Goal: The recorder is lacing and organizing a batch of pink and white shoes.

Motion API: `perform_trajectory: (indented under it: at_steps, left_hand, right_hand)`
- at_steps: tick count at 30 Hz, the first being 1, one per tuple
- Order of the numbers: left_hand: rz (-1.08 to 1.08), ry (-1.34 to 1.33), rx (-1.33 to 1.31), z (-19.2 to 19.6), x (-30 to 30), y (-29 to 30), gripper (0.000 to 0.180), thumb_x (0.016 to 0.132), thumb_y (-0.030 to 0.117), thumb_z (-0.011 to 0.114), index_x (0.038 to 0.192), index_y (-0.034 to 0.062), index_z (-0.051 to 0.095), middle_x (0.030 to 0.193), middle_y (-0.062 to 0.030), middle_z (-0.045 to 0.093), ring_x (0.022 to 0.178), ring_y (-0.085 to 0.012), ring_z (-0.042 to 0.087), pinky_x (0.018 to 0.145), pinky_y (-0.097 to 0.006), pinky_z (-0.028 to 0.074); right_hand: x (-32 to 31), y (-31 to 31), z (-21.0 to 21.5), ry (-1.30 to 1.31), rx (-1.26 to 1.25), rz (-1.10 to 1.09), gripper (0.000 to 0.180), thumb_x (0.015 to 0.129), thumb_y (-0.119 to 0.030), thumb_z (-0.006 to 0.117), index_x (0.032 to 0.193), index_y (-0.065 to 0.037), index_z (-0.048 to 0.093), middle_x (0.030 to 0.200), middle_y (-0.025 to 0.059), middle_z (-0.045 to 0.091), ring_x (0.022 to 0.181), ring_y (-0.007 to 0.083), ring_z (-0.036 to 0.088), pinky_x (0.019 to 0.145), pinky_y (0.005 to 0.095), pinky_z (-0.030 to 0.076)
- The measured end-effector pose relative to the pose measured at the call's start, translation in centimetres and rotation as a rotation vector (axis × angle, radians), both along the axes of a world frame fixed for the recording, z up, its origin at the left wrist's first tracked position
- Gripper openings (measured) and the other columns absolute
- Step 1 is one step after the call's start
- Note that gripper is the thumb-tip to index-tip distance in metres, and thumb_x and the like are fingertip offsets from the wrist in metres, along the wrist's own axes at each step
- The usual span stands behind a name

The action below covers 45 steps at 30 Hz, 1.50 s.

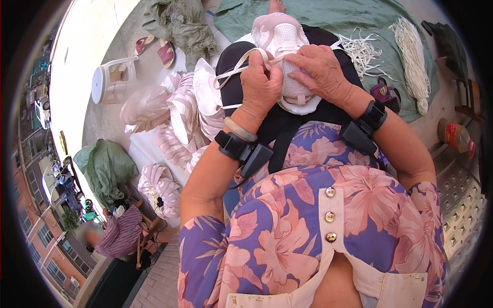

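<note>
A pale pink and white shoe upper (298, 92) rests on the black cloth over my lap, its toe end away from me. My left hand (259, 84) is closed at the left of its lacing area, pinching a white shoelace (233, 73) that loops out to the left. Over the right side of the upper lies my right hand (322, 71), thumb and forefinger closed on the lace near the eyelets. Its other fingers rest against the upper. The exact grip of the fingertips is partly hidden.
Piled shoe uppers (187, 115) lie at my left, near a white stool (110, 79) and red sandals (166, 54). On the green sheet (354, 14) are loose laces (363, 51) and a lace hank (414, 69). A bottle (456, 136) stands right; another person (121, 233) sits lower left.
</note>
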<state>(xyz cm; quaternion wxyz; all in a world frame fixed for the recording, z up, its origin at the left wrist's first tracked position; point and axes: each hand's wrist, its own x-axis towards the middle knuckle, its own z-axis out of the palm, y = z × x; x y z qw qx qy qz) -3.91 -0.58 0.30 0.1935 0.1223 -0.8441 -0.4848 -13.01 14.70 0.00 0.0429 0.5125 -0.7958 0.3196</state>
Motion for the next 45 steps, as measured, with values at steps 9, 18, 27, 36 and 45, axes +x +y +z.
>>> perform_trajectory:
  at_steps: [9,18,27,36,45]
  left_hand:
    - [0.008,-0.134,0.147,-0.3,-1.4,-2.0,0.019,0.074,0.005,0.060,0.088,0.0022,0.048,0.069,-0.0026,0.054,0.059,-0.0083,0.049,0.054,-0.023,0.043]
    - [-0.019,-0.102,0.012,-0.4,-1.5,-1.8,0.019,0.073,0.007,0.061,0.087,0.0019,0.048,0.066,-0.0049,0.055,0.057,-0.0105,0.051,0.054,-0.026,0.044]
    - [-0.102,-0.061,-0.274,0.1,-1.7,-0.7,0.019,0.074,0.006,0.053,0.089,0.0000,0.043,0.066,-0.0201,0.057,0.062,-0.0359,0.059,0.056,-0.043,0.046]
    - [0.074,-0.154,-0.137,-0.1,-0.8,-1.8,0.038,0.070,0.018,0.072,0.091,0.0007,0.045,0.058,-0.0058,0.053,0.052,-0.0165,0.054,0.049,-0.030,0.043]
    - [-0.228,0.017,-0.527,2.2,1.4,0.0,0.042,0.065,0.016,0.062,0.101,-0.0004,0.048,0.075,-0.0148,0.057,0.070,-0.0301,0.059,0.060,-0.038,0.048]
  right_hand:
    - [-0.1,-0.1,0.0,-0.019,0.004,0.003,0.033,0.069,-0.022,0.068,0.101,-0.014,0.060,0.083,0.0031,0.055,0.081,0.0231,0.055,0.071,0.0369,0.039]
    - [-0.2,-0.4,0.0,0.005,-0.012,-0.006,0.034,0.068,-0.021,0.069,0.100,-0.013,0.060,0.079,0.0039,0.056,0.078,0.0246,0.056,0.067,0.0374,0.041]
    - [-0.1,-0.4,-0.1,0.000,-0.024,-0.009,0.031,0.068,-0.020,0.068,0.097,-0.012,0.061,0.079,0.0043,0.056,0.077,0.0243,0.056,0.066,0.0369,0.040]
    - [0.5,-0.2,1.3,0.041,-0.019,-0.035,0.024,0.068,-0.019,0.066,0.091,-0.014,0.062,0.081,0.0034,0.055,0.079,0.0217,0.055,0.074,0.0385,0.036]
    - [1.5,-1.6,0.4,0.030,-0.049,-0.147,0.007,0.068,-0.018,0.064,0.074,-0.016,0.062,0.073,-0.0011,0.053,0.075,0.0178,0.054,0.072,0.0372,0.033]
